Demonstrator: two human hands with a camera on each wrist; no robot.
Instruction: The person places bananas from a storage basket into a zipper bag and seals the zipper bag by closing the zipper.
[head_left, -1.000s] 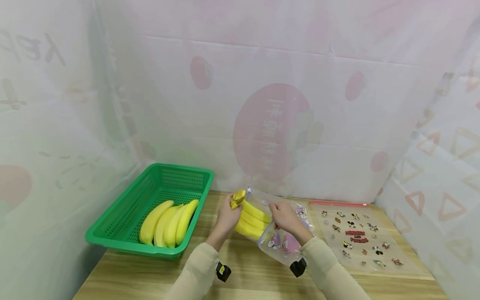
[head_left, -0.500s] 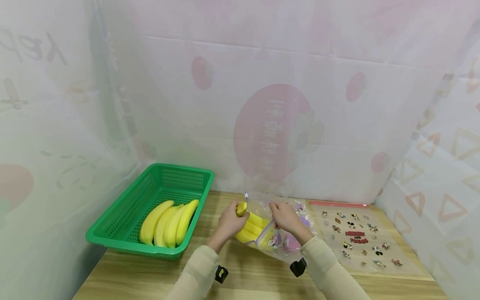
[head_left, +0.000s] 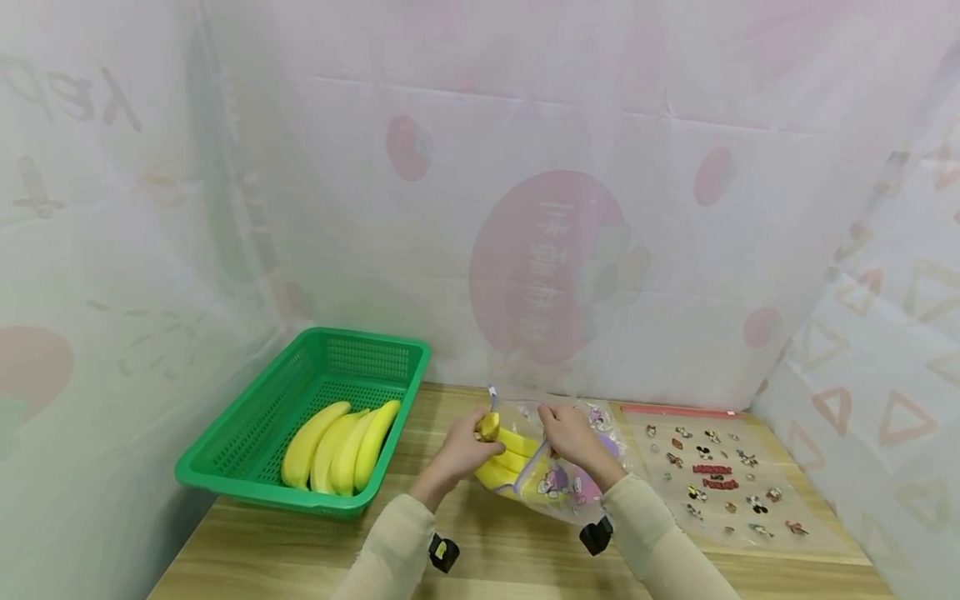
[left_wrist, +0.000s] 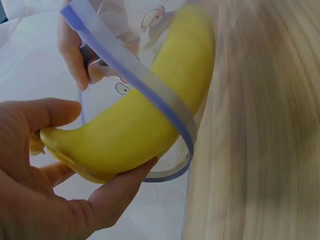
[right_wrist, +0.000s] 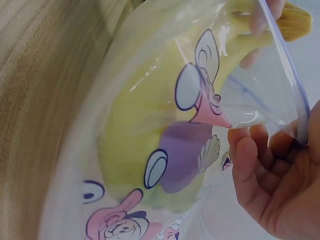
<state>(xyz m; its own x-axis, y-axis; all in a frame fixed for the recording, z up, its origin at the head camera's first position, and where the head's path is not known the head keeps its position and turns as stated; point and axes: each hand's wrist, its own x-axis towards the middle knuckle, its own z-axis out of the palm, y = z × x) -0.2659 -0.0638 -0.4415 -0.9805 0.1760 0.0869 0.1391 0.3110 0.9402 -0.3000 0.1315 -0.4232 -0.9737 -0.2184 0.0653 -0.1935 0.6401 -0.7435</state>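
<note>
My left hand (head_left: 461, 448) grips a bunch of yellow bananas (left_wrist: 135, 132) near its stem end. Most of the bunch lies inside a clear zip bag (right_wrist: 185, 165) printed with cartoon figures, while the stem (head_left: 489, 427) sticks out past the purple zip edge. In the left wrist view, fingers and thumb curl round the top of the bunch. My right hand (head_left: 573, 435) pinches the bag's zip rim and holds the mouth apart. Through the film in the right wrist view, the bananas show in the bag, tips toward its bottom.
A green plastic basket (head_left: 247, 425) with another bunch of bananas (head_left: 341, 450) stands at the left. On the right, a flat clear bag (head_left: 720, 475) with a red zip lies on the wooden table (head_left: 495, 558). Printed cloth walls (head_left: 360, 217) enclose the back and sides.
My left hand has pushed the bananas rightward and deeper into the bag, and the stem has come down closer to the bag's mouth. The right hand stays at the rim.
</note>
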